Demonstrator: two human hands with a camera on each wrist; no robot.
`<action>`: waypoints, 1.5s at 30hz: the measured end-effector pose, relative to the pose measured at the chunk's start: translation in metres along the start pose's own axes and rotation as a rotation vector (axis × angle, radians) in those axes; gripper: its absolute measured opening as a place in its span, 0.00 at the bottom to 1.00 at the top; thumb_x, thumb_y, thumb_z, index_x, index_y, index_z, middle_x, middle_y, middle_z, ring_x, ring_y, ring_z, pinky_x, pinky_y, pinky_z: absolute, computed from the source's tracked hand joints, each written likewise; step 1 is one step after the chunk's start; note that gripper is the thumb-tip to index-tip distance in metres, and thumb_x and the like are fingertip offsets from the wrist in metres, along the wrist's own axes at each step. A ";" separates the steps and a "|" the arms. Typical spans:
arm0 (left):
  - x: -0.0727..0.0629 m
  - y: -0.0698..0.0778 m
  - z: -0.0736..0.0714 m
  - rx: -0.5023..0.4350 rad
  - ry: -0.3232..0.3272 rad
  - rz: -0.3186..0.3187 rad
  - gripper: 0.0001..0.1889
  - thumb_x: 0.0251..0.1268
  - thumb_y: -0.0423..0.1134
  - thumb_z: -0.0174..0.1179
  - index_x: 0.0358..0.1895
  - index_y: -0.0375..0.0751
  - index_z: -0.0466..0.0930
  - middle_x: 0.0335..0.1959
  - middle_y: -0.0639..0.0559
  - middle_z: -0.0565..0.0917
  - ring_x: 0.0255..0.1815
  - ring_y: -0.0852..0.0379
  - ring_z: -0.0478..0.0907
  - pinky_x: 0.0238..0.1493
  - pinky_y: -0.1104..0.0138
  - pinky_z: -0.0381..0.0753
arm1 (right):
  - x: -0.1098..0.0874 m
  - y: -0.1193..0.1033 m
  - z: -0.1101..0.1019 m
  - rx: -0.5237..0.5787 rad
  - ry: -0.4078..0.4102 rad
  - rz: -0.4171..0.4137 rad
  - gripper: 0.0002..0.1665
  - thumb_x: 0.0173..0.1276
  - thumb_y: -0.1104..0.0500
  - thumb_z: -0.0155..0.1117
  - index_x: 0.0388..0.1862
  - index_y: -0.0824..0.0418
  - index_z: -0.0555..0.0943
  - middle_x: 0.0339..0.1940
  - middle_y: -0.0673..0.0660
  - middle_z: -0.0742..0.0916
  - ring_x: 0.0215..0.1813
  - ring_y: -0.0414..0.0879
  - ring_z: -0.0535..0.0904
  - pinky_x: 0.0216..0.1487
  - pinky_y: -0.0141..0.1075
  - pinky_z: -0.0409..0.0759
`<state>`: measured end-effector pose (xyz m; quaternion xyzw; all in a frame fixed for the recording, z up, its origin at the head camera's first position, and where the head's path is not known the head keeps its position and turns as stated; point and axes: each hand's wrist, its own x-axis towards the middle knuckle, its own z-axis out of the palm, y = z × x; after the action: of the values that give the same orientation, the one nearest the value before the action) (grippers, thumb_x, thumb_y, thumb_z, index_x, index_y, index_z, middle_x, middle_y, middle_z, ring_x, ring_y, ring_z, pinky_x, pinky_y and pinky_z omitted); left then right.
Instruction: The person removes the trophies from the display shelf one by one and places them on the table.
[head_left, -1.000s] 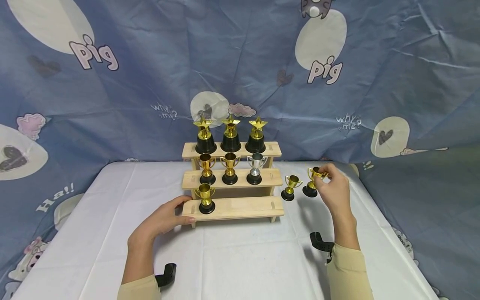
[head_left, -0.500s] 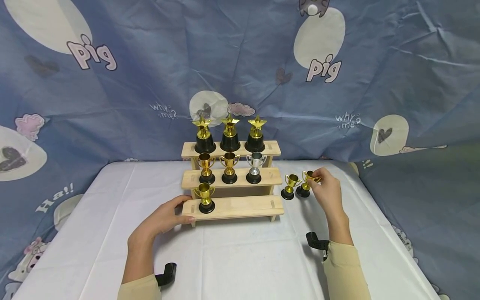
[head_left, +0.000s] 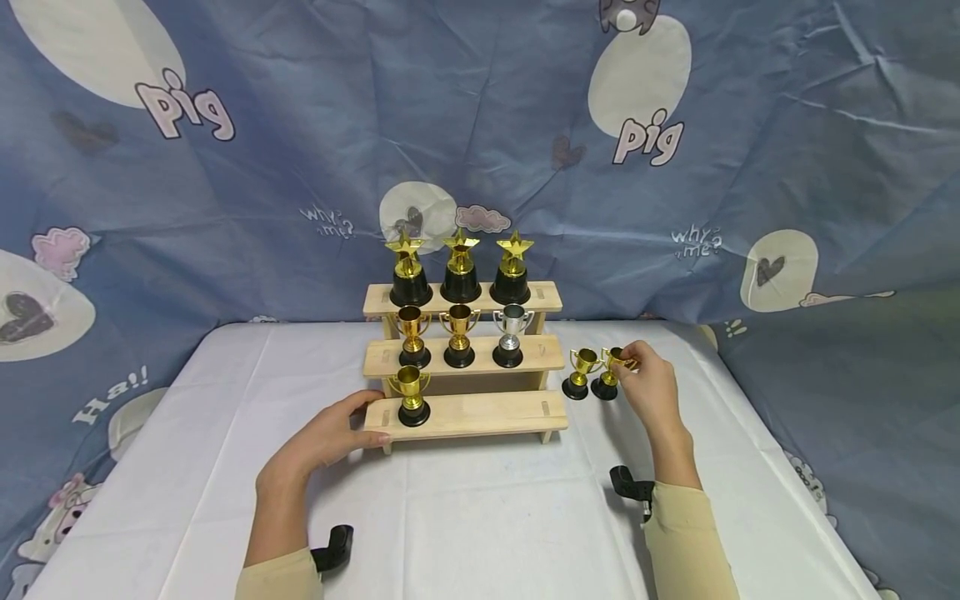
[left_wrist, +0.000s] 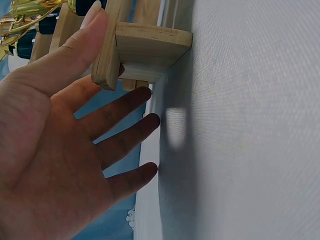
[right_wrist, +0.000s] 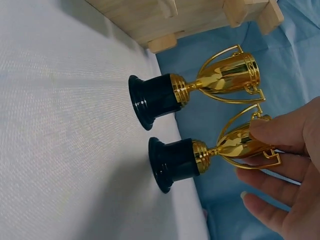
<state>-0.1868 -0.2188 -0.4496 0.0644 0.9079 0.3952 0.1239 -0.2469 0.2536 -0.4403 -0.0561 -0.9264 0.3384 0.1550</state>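
Note:
My right hand [head_left: 651, 385] pinches the cup of a small gold trophy [right_wrist: 181, 159] between thumb and fingers. The trophy stands upright on its black base, and a matching gold trophy [head_left: 579, 379] is close on its left. My left hand [head_left: 330, 433] holds the left end of a three-tier wooden stand [head_left: 487, 415], thumb at the front of the lowest shelf and index finger behind it. In the left wrist view its other fingers spread out past the shelf end [left_wrist: 155, 45]. Nearest that hand, one gold trophy [head_left: 412, 396] stands at the left of the lowest shelf.
Two gold-coloured cups [head_left: 459, 337] and a silver cup [head_left: 510, 337] stand on the middle shelf. Three star trophies [head_left: 461, 271] line the top shelf. A white cloth [head_left: 480, 525] covers the table, and a blue printed curtain [head_left: 300, 150] hangs behind.
My right hand has moved left with the gold trophy, bringing it from a gap to right beside the other one. The left hand has stayed on the stand.

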 end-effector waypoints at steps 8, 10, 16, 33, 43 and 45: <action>0.001 0.001 0.000 0.001 -0.003 0.006 0.42 0.55 0.55 0.72 0.71 0.43 0.67 0.72 0.37 0.69 0.76 0.34 0.61 0.73 0.38 0.61 | -0.002 -0.006 -0.008 0.026 -0.010 -0.005 0.15 0.65 0.58 0.67 0.49 0.60 0.79 0.52 0.64 0.86 0.54 0.62 0.80 0.51 0.53 0.76; 0.001 0.001 0.000 0.001 -0.002 0.005 0.42 0.55 0.55 0.72 0.71 0.43 0.68 0.72 0.38 0.69 0.76 0.34 0.61 0.72 0.38 0.61 | -0.003 -0.008 -0.009 0.028 -0.007 -0.012 0.16 0.65 0.58 0.67 0.50 0.60 0.79 0.54 0.64 0.85 0.55 0.62 0.80 0.51 0.54 0.76; 0.000 -0.001 0.001 0.000 0.004 0.002 0.41 0.54 0.56 0.72 0.70 0.44 0.69 0.72 0.39 0.70 0.75 0.35 0.61 0.72 0.38 0.61 | -0.004 -0.013 -0.012 0.019 0.044 -0.052 0.17 0.65 0.60 0.66 0.52 0.61 0.80 0.54 0.66 0.85 0.59 0.63 0.78 0.56 0.57 0.75; -0.002 -0.001 0.001 -0.007 0.004 0.016 0.41 0.54 0.55 0.72 0.70 0.43 0.69 0.71 0.38 0.71 0.74 0.34 0.63 0.71 0.38 0.63 | -0.019 -0.056 -0.004 0.192 0.146 -0.329 0.12 0.61 0.66 0.67 0.44 0.60 0.82 0.41 0.59 0.88 0.45 0.54 0.83 0.51 0.50 0.79; -0.001 -0.001 0.001 -0.016 0.005 0.017 0.41 0.54 0.54 0.73 0.70 0.42 0.69 0.71 0.37 0.71 0.74 0.34 0.63 0.72 0.38 0.62 | -0.029 -0.076 0.010 0.182 0.035 -0.399 0.11 0.62 0.62 0.68 0.44 0.57 0.82 0.38 0.54 0.87 0.43 0.52 0.84 0.48 0.51 0.81; -0.001 -0.001 0.001 -0.018 0.005 0.020 0.41 0.54 0.54 0.73 0.70 0.42 0.69 0.71 0.37 0.71 0.74 0.34 0.63 0.72 0.38 0.61 | -0.031 -0.078 0.012 0.193 0.020 -0.420 0.11 0.62 0.62 0.68 0.44 0.58 0.83 0.38 0.54 0.87 0.43 0.51 0.84 0.48 0.52 0.81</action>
<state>-0.1859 -0.2187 -0.4505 0.0714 0.9040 0.4047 0.1181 -0.2217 0.1800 -0.4060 0.1497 -0.8795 0.3851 0.2360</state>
